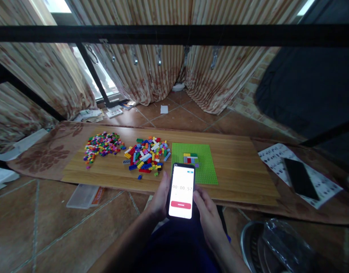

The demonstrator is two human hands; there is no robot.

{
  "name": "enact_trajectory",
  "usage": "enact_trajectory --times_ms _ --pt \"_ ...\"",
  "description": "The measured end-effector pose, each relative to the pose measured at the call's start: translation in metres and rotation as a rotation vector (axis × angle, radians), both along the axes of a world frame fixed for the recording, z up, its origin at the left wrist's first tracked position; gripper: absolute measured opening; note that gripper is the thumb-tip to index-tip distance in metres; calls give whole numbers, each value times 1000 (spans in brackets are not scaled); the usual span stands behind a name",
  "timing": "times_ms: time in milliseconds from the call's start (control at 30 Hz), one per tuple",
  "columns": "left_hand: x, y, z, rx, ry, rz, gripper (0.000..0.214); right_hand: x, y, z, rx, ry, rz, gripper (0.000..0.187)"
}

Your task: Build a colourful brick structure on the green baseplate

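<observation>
A smartphone with a lit white screen showing timer digits and a red button is held upright in front of me. My left hand wraps around its left edge. My right hand cradles its right side and bottom, thumb near the screen. Behind the phone lies a green baseplate with a small cluster of coloured bricks built on it. Left of the plate sit two heaps of loose bricks: a mixed pile and a pile of tiny pieces.
A wooden board on a patterned cloth carries everything. A second black phone lies on a printed sheet at right. A clear plastic box sits on the tiled floor at left, a metal bowl at lower right. A black bar crosses overhead.
</observation>
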State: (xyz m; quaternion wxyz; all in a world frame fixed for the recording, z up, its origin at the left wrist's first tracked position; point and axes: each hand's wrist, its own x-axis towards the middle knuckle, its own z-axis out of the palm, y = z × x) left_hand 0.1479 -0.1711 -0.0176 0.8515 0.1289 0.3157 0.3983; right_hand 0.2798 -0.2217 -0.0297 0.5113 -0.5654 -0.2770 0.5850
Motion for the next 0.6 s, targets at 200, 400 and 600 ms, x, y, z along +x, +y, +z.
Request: enact_trajectory --times_ms 200,400,600 --pt "5 6 0 -25 10 16 71 11 -26 -3 -33 4 129 48" --pt "18 12 4 0 -51 13 70 15 -41 -7 -39 63 70 49" --pt "41 21 8 -7 -80 -21 64 23 -34 -6 -16 222 -94 46"
